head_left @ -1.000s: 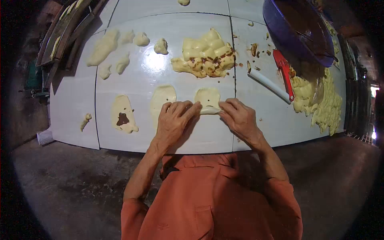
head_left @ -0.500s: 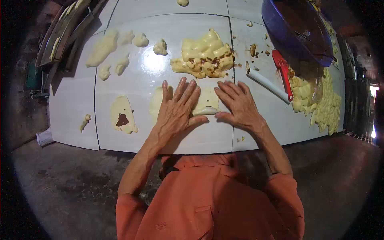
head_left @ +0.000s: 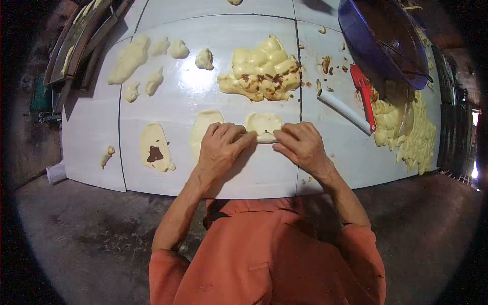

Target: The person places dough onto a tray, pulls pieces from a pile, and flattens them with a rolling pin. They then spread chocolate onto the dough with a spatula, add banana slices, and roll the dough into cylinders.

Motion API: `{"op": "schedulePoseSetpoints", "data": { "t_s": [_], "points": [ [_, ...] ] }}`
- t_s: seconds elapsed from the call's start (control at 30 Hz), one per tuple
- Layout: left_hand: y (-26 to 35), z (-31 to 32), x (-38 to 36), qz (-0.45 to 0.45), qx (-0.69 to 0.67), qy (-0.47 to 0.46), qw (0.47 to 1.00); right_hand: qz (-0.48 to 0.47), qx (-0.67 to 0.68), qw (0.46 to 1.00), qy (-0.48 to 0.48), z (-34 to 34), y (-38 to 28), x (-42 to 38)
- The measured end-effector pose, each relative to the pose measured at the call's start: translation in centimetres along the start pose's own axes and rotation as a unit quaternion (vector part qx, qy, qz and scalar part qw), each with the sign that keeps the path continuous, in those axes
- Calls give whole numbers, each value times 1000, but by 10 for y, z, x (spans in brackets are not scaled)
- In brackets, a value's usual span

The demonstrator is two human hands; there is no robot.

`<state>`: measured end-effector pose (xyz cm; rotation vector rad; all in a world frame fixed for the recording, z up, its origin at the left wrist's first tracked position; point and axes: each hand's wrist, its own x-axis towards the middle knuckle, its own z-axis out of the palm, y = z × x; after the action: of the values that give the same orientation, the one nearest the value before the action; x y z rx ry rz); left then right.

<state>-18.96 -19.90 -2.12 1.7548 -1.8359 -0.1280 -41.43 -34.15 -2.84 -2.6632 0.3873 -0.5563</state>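
A flattened piece of pale dough [head_left: 264,121] lies on the white table in front of me, its near edge folded into a roll. My left hand [head_left: 221,147] pinches the left end of that roll, fingers curled. At the right end, my right hand [head_left: 303,147] grips it with bent fingers and thumb. Just left of my left hand is another flat dough piece [head_left: 202,127], partly covered by the hand. Farther left, an oval of dough [head_left: 148,136] carries a dark brown filling [head_left: 155,154]. Beyond my hands sits a heap of dough [head_left: 262,63] with brown smears.
Several dough lumps [head_left: 205,59] lie at the far left, and a small twisted dough piece [head_left: 108,156] nearer. To the right are a white tube [head_left: 344,112], a red-handled tool [head_left: 363,91], a blue-purple basin [head_left: 353,43] with brown contents, and a spread dough mass [head_left: 418,140].
My hands have gone from flat, outstretched fingers to curled ones and drawn back toward me, now pinching the roll's ends. More of the flat dough beyond it shows.
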Motion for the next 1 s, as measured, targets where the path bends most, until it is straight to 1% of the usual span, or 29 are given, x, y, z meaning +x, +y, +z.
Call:
{"op": "schedulePoseSetpoints", "data": {
  "t_s": [0.03,0.07,0.1,0.13,0.17,0.2,0.27,0.3,0.33,0.37,0.4,0.43,0.47,0.5,0.53,0.57,0.6,0.67,0.7,0.73,0.77,0.8,0.83,0.87,0.93,0.97,1.0],
  "points": [
    [-1,5,-1,-7,12,4,1000,-24,-36,999,0,9,6,-4],
    [-2,7,-1,-13,23,9,1000,-23,-37,999,1,10,8,-4],
    [4,3,5,-48,6,30,998,-12,-51,999,5,9,10,-1],
    [2,5,5,-46,5,30,998,0,-65,998,9,8,10,2],
    [-2,7,3,-36,20,45,998,26,-40,999,11,4,6,4],
    [-3,7,4,-27,37,60,997,27,-40,999,11,0,2,4],
    [1,6,3,-17,22,48,998,-37,-28,999,20,-3,-4,4],
    [2,6,5,-4,32,26,999,-49,-45,998,4,5,-2,3],
    [3,4,7,9,42,5,999,-48,-44,998,3,8,2,3],
    [3,0,10,-15,37,-4,999,-33,-72,997,-1,9,8,5],
    [4,-2,13,-13,36,-2,999,-18,-101,995,-4,9,12,7],
    [4,-3,14,-26,39,13,999,-11,-98,995,29,12,12,8],
    [5,-4,15,-39,41,28,998,-9,-98,995,29,10,9,6],
    [3,-3,15,-39,42,28,998,-18,-66,998,12,6,4,5],
    [2,-1,15,-18,40,29,999,-27,-34,999,-5,4,3,5],
    [1,2,14,3,38,28,999,-50,-49,998,-2,9,6,2],
    [1,5,13,25,35,29,999,-49,-49,998,-3,10,10,4],
    [-3,5,19,-33,37,11,999,-11,-131,991,-1,11,19,11],
    [-2,1,24,-46,34,17,998,9,-116,993,-1,8,18,15],
    [-2,-2,27,-58,29,24,998,10,-117,993,0,6,15,16],
    [-4,-1,26,-57,29,23,998,-1,-88,996,3,4,9,16],
    [-6,2,24,-31,33,21,999,-15,-59,998,5,4,7,16],
    [-7,3,23,-6,36,18,999,-39,-80,996,-6,10,10,13],
    [-7,5,22,-5,35,16,999,-37,-80,996,-6,11,12,13],
    [-3,5,31,-82,43,-10,996,-16,-138,990,-4,11,20,22],
    [-2,3,35,-98,33,-7,995,6,-128,992,-8,9,20,25],
    [-2,2,36,-96,32,-8,995,7,-128,992,-7,6,14,27]
  ]
}}
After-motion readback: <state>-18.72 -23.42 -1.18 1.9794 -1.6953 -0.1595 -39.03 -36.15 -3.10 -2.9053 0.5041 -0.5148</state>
